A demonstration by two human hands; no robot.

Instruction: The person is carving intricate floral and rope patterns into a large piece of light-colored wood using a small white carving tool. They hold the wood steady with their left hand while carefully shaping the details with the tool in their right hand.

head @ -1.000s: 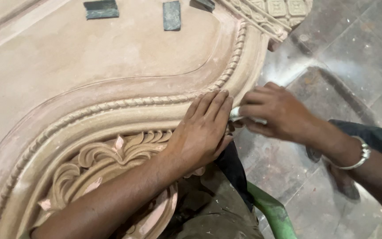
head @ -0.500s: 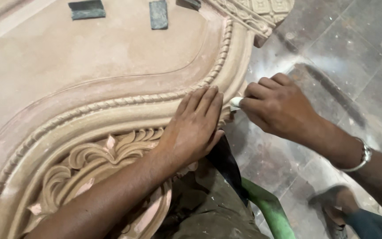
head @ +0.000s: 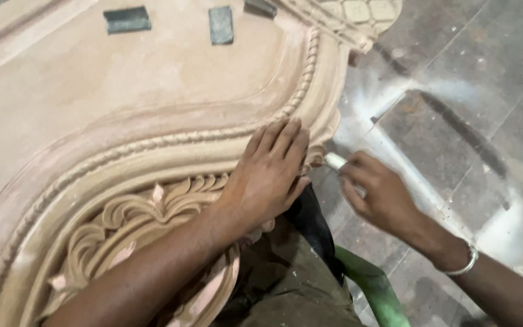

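A large carved pink stone slab (head: pixel 122 109) fills the left of the view, with a rope-like moulding and leaf carving (head: pixel 122 224) along its curved edge. My left hand (head: pixel 267 178) lies flat on that moulded edge, fingers together and pointing up. My right hand (head: pixel 379 197) hovers just right of the slab's edge, closed around a small whitish tool (head: pixel 336 161) whose tip points at the stone. A metal bangle (head: pixel 464 263) circles my right wrist.
Two dark rectangular blocks (head: pixel 127 19) (head: pixel 221 25) rest on the slab's top surface. A dusty grey tiled floor (head: pixel 455 91) lies to the right. A green hose or pipe (head: pixel 373 290) runs below my right arm, beside my olive trousers (head: pixel 286 290).
My right hand with the tool has drawn slightly down and away from the slab's edge. My left hand has stayed pressed on the moulding. The view has shifted a little.
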